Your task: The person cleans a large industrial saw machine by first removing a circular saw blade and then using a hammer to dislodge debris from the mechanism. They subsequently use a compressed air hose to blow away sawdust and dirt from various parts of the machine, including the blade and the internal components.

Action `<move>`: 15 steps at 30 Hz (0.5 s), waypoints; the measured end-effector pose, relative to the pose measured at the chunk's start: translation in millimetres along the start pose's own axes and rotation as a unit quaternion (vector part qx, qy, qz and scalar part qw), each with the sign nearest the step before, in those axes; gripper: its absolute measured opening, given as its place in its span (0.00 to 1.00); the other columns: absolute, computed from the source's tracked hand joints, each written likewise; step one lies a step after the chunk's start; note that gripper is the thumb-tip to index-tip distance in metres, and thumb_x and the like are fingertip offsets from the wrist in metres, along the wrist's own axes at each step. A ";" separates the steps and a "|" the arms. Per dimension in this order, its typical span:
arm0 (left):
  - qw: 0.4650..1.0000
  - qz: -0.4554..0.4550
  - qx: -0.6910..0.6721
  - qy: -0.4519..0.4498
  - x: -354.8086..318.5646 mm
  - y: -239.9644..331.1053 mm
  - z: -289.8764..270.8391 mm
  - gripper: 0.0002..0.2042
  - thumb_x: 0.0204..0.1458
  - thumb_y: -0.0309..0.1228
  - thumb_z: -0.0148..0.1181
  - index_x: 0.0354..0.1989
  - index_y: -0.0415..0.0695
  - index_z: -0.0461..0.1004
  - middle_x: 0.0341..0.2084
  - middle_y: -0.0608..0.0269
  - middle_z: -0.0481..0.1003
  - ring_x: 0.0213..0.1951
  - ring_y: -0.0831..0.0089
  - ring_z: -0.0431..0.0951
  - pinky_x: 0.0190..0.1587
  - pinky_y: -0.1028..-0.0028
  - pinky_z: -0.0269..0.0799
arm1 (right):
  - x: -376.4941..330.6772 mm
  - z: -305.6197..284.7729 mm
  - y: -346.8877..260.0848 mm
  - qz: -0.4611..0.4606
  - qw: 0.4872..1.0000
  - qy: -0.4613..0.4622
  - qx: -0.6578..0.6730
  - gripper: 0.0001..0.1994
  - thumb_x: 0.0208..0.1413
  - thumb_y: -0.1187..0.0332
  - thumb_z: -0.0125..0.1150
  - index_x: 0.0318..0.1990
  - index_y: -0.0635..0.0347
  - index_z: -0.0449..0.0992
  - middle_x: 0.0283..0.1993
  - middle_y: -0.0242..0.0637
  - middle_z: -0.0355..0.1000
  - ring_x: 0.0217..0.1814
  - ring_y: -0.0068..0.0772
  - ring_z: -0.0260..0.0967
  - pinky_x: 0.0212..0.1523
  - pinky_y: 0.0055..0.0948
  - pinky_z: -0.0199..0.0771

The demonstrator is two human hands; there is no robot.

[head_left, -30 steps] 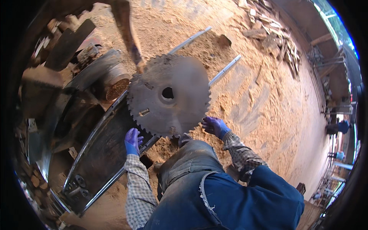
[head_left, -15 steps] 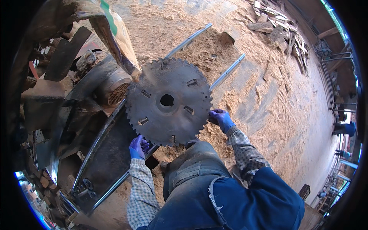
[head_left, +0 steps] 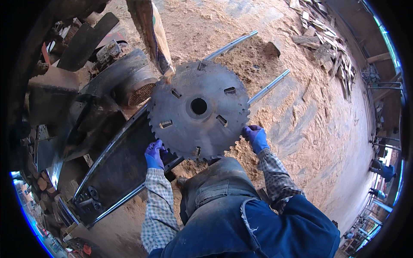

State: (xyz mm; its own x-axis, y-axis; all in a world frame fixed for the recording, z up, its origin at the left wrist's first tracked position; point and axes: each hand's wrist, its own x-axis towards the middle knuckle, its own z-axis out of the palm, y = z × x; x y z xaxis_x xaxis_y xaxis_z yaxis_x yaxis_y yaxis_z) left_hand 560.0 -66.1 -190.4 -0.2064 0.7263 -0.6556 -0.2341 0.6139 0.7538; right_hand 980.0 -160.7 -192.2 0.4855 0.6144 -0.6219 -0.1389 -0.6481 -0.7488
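In front of me is a large dark circular saw blade, with a toothed rim, several slots and a round hole in its middle. My left hand, in a purple glove, is closed at the blade's lower left edge. On the lower right edge, my right hand, gloved likewise, grips the teeth between thumb and fingers. Beneath the blade run metal rails, sticking out on the far right side. Part of the left fingers is turned away from view.
A sack hangs down close to the blade's far left edge. Machine parts with a round motor-like housing crowd the left. Sawdust covers the floor. Scrap wood is heaped at the far right. Another person is at the right rim.
The blade has turned slightly, its slots shifting round, with both hands still at its edge. The whole view has shifted, so most things appear farther right.
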 end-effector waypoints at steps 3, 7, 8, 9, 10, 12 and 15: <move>0.999 -0.022 0.031 0.026 -0.4 8.9 4.3 0.06 0.57 0.32 0.64 0.31 0.45 0.76 0.21 0.69 0.75 0.20 0.79 0.74 0.23 0.77 0.71 | 8.0 1.5 2.0 0.016 0.999 -0.026 -0.021 0.17 0.58 0.59 0.65 0.39 0.70 0.81 0.27 0.39 0.79 0.23 0.25 0.72 0.24 0.27 0.72; 0.997 -0.050 0.055 0.030 -5.4 5.1 15.1 0.06 0.58 0.31 0.63 0.31 0.44 0.76 0.20 0.68 0.75 0.19 0.78 0.75 0.23 0.77 0.74 | 23.3 -10.0 -19.6 0.001 0.984 -0.035 -0.174 0.15 0.58 0.58 0.63 0.37 0.63 0.82 0.28 0.39 0.80 0.25 0.31 0.76 0.27 0.32 0.74; 0.997 -0.053 0.059 0.025 -5.9 2.7 16.7 0.05 0.58 0.31 0.63 0.32 0.44 0.76 0.20 0.68 0.75 0.20 0.79 0.75 0.23 0.77 0.74 | 24.9 -14.2 -29.5 -0.021 0.955 -0.036 -0.292 0.15 0.58 0.57 0.62 0.37 0.60 0.82 0.28 0.39 0.81 0.26 0.34 0.77 0.29 0.35 0.76; 0.992 -0.012 0.127 -0.016 -3.1 4.3 17.3 0.09 0.58 0.34 0.63 0.29 0.42 0.77 0.21 0.61 0.78 0.19 0.68 0.78 0.23 0.70 0.75 | 20.9 -13.8 -41.8 -0.079 0.922 -0.002 -0.378 0.14 0.58 0.56 0.62 0.36 0.58 0.82 0.29 0.40 0.80 0.27 0.37 0.77 0.30 0.37 0.76; 0.951 0.078 0.298 0.019 -3.6 6.6 13.5 0.11 0.57 0.36 0.63 0.29 0.41 0.77 0.23 0.57 0.79 0.21 0.62 0.78 0.25 0.67 0.74 | 15.1 -12.4 -55.4 -0.137 0.877 0.032 -0.459 0.13 0.57 0.55 0.62 0.36 0.56 0.82 0.29 0.40 0.80 0.28 0.40 0.77 0.32 0.39 0.76; 0.756 0.247 0.600 0.086 -29.0 48.0 27.0 0.13 0.57 0.38 0.62 0.28 0.40 0.78 0.25 0.51 0.80 0.23 0.52 0.79 0.27 0.61 0.74 | 3.7 -4.5 -76.2 -0.263 0.823 0.065 -0.500 0.13 0.56 0.55 0.61 0.35 0.53 0.81 0.28 0.41 0.79 0.29 0.45 0.77 0.35 0.42 0.77; 0.800 0.374 0.460 0.091 -30.7 57.9 -10.4 0.10 0.55 0.36 0.63 0.31 0.42 0.80 0.27 0.51 0.80 0.29 0.54 0.81 0.32 0.62 0.75 | -17.7 43.1 -109.9 -0.423 0.781 0.021 -0.458 0.12 0.54 0.55 0.62 0.36 0.53 0.79 0.29 0.40 0.77 0.33 0.48 0.76 0.40 0.44 0.77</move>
State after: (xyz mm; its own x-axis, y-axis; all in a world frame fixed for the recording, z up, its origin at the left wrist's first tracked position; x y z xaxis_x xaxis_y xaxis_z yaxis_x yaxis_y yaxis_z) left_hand 542.9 -56.1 -127.1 -0.1164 0.9913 0.0608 0.8012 0.0575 0.5956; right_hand 949.4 -81.0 -108.7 0.0986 0.9947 0.0297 0.9140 -0.0787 -0.3980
